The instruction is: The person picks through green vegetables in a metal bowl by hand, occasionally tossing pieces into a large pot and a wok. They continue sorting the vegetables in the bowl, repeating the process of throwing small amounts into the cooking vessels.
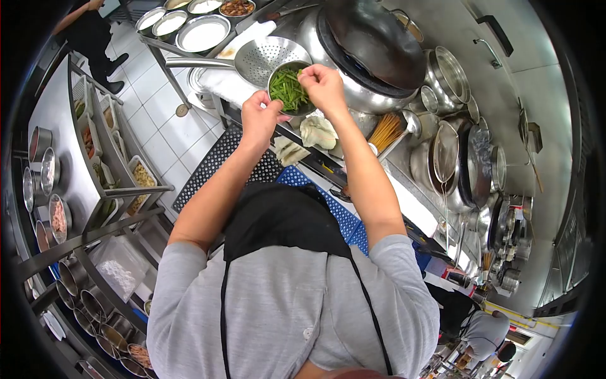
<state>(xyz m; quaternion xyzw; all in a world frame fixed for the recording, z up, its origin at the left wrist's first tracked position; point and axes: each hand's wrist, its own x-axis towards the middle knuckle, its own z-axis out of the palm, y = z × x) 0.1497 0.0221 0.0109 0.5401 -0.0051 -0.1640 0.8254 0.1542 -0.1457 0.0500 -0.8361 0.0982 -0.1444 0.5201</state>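
A small steel bowl (pixel 278 71) filled with cut green beans (pixel 289 88) is held up over the edge of the cooking station. My left hand (pixel 260 117) grips the bowl's near rim from below. My right hand (pixel 323 85) is over the bowl's right side, fingertips pinched at the beans. Just behind the bowl lies a large perforated steel skimmer (pixel 265 54), its long handle pointing left. A big dark wok (pixel 372 38) sits on the burner to the right of the hands.
Crumpled cloths (pixel 315 132) and a bamboo brush (pixel 386 129) lie below the hands. Steel trays (pixel 202 35) stand at the back left, a rack of ingredient tubs (pixel 95 158) at left, pots and strainers (pixel 454 158) at right. Other people stand far top left (pixel 95 38) and bottom right (pixel 486 331).
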